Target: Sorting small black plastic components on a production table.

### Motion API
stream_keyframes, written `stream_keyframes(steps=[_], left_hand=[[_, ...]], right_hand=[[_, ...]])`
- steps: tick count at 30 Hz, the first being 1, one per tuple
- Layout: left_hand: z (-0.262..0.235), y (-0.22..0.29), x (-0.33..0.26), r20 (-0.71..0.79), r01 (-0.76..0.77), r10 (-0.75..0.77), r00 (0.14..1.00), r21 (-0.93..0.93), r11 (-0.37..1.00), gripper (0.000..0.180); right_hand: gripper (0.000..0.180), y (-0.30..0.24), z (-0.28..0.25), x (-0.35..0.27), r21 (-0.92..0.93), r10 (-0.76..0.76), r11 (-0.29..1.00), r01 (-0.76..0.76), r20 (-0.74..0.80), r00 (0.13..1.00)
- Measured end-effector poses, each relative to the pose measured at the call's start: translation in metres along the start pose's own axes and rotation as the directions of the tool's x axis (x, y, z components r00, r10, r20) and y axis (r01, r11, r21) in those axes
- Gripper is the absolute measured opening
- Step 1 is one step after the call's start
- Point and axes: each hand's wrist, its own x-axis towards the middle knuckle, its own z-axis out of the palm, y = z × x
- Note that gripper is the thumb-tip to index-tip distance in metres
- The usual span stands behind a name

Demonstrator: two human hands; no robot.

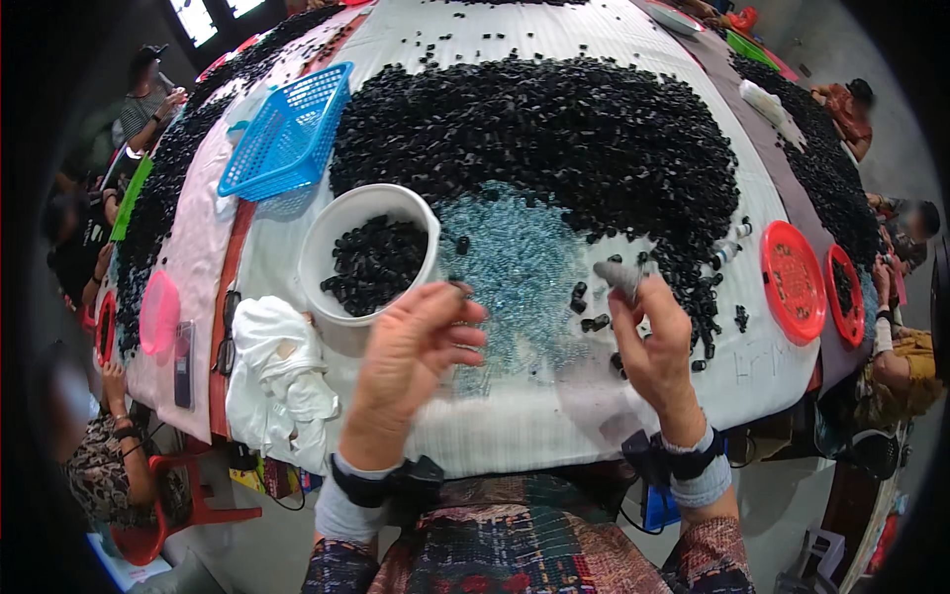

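Left hand (421, 337) and right hand (653, 346) are held apart, grips unclear; parts (534, 139) apparently being sorted, fine pinching needed next.

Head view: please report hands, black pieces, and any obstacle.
Left hand near white tub, pinching dark piece; right hand holding blurred grey item. Black pieces heaped beyond. Bluish beads between; nothing blocking.

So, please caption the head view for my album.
Left hand and right hand over a table heaped with black pieces and bluish bits.
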Motion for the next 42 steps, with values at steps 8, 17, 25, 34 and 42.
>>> stream_keyframes(steps=[8, 17, 25, 34, 42], left_hand=[[-0.037, 0.046, 0.012, -0.266, -0.160, 0.133, 0.955, -0.084, 0.983, 0.016], [-0.026, 0.030, 0.012, -0.081, -0.097, 0.088, 0.993, -0.126, 0.987, 0.017], [0.003, -0.028, 0.007, 0.012, 0.185, -0.187, 0.982, 0.079, 0.980, 0.017], [0.016, -0.058, 0.003, 0.055, 0.163, -0.166, 0.985, 0.053, 0.985, 0.018], [0.012, -0.054, 0.002, -0.039, 0.178, -0.176, 0.984, 0.066, 0.982, 0.008]], right_hand=[[0.027, 0.050, 0.008, 0.005, -0.120, 0.051, 0.992, -0.034, 0.146, 0.988], [0.034, 0.048, 0.033, -0.002, -0.381, -0.025, 0.917, 0.118, 0.241, 0.970], [0.037, 0.019, 0.030, -0.015, -0.056, -0.065, 0.996, 0.070, 0.075, 0.995], [0.039, -0.018, 0.047, -0.035, 0.018, -0.174, 0.984, 0.175, -0.014, 0.985], [0.033, 0.020, 0.009, -0.016, -0.107, 0.101, 0.990, -0.096, 0.042, 0.994]])
